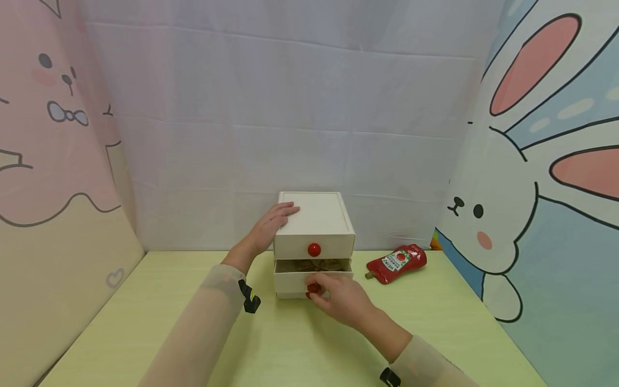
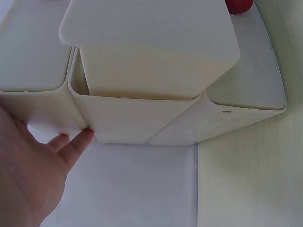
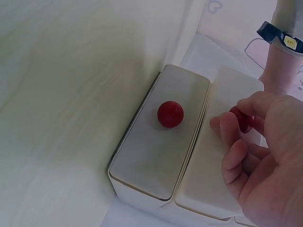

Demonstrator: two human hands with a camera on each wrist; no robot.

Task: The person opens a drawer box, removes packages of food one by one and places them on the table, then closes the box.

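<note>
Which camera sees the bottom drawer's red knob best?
The right wrist view: there the bottom drawer's red knob shows whole, with nothing covering it. The head view shows only a sliver by the right hand; the left wrist view cuts off its top.

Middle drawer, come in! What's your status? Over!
Left hand on white box. Right hand pinches red knob. Middle drawer partly open. Red pouch off to the right, looks clear of it.

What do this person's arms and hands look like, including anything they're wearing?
The left hand and right hand are bare beyond plain, pale beige fabric sleeves. A small black device sits near each cuff; the left one has a yellow patch.
</note>
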